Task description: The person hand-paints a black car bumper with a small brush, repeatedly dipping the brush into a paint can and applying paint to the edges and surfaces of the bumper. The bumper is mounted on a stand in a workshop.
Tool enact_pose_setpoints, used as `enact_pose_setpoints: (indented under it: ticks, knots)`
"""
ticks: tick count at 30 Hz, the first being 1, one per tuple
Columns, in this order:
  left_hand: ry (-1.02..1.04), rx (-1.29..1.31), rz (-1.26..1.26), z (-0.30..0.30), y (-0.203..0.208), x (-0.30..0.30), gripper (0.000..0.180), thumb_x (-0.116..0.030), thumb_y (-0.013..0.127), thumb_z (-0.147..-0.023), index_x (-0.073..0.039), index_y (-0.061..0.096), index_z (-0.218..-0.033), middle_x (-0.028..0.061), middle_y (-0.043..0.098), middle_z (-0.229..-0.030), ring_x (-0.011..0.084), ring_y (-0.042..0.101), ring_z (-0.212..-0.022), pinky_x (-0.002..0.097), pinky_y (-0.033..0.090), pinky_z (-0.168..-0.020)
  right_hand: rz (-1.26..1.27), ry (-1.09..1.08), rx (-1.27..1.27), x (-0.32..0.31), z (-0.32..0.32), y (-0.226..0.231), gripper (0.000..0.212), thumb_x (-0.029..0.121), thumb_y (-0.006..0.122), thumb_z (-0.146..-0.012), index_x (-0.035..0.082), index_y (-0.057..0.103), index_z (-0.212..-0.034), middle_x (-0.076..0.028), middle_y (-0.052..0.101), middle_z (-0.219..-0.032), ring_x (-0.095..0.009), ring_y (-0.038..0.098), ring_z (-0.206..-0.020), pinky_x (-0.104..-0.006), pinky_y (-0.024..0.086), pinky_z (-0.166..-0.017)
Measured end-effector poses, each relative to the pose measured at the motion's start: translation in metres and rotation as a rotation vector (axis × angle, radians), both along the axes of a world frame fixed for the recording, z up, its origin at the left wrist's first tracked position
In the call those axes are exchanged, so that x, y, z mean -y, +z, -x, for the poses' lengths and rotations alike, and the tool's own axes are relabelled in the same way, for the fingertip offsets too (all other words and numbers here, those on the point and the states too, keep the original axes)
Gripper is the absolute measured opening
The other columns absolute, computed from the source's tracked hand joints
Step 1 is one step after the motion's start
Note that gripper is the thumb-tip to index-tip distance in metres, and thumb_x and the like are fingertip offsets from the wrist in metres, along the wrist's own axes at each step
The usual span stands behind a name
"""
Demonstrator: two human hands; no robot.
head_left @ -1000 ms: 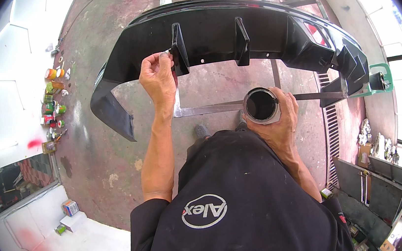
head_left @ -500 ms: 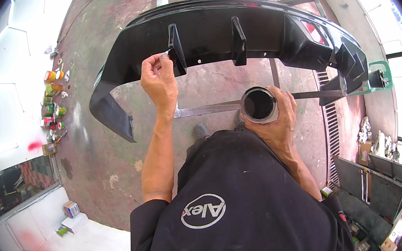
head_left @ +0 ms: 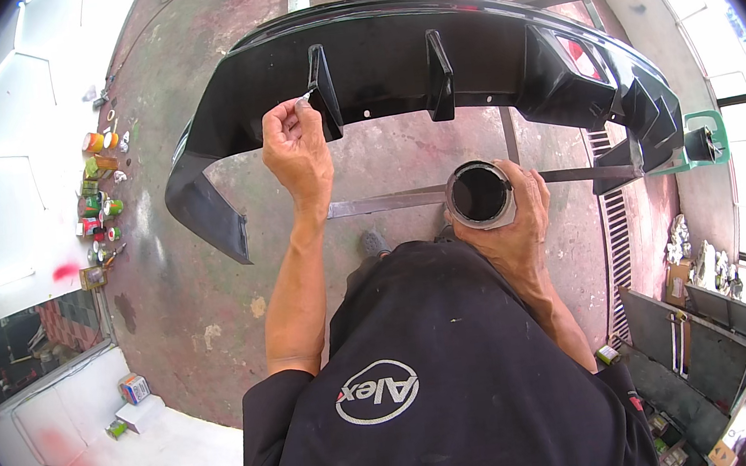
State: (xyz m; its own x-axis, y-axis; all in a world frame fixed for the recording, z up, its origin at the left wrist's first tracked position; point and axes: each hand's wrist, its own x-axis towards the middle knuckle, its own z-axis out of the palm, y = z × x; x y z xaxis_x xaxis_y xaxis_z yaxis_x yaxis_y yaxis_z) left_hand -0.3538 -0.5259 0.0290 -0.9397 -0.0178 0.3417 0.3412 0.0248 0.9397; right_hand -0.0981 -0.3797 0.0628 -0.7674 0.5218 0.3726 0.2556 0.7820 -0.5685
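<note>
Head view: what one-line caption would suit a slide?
Left hand pinching a small pale item by a fin of the black bumper, right hand gripping an open can.

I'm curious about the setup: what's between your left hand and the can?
In the head view, a metal bar, with floor below, lies between left hand and can.

Landmark: floor drain grate point(head_left: 615, 251). Right of grate: green plastic chair point(head_left: 721, 133); dark flat panels point(head_left: 728, 358) near its lower end; tall windows point(head_left: 715, 5) beyond. Well left of grate: row of paint cans point(head_left: 91, 204).
</note>
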Motion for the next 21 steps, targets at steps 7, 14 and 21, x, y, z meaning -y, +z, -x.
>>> enact_pose_setpoints:
  ticks: [7, 14, 21]
  knots:
    - [-0.004, 0.005, -0.022, 0.0000, -0.0011, -0.0006, 0.011, -0.007, 0.075, -0.102, 0.002, 0.069, -0.104, 0.0019, 0.071, -0.093, 0.0060, 0.066, -0.080, 0.0228, 0.057, -0.075, 0.000, 0.003, 0.008, 0.0007, 0.0005, 0.0009, 0.091, 0.030, 0.102, -0.063, 0.010, 0.060, -0.141, -0.010, 0.071, -0.129, -0.028, 0.065, -0.128, -0.0593, 0.034, -0.122]
    - [0.012, 0.005, -0.012, 0.0012, -0.0020, -0.0014, 0.012, -0.007, 0.075, -0.101, 0.002, 0.069, -0.104, 0.0023, 0.071, -0.092, 0.0062, 0.066, -0.080, 0.0230, 0.057, -0.075, -0.007, 0.001, -0.004, 0.0016, 0.0006, 0.0006, 0.090, 0.031, 0.102, -0.064, 0.009, 0.060, -0.141, -0.010, 0.071, -0.128, -0.029, 0.065, -0.128, -0.0601, 0.034, -0.122]
    - [0.009, 0.058, -0.081, 0.0059, -0.0072, -0.0012, 0.012, -0.007, 0.075, -0.101, 0.003, 0.068, -0.103, 0.0016, 0.070, -0.091, 0.0057, 0.064, -0.078, 0.0226, 0.054, -0.072, -0.018, -0.001, -0.008, 0.0022, 0.0010, 0.0016, 0.090, 0.031, 0.102, -0.063, 0.009, 0.060, -0.140, -0.010, 0.071, -0.128, -0.028, 0.066, -0.127, -0.0595, 0.035, -0.121]
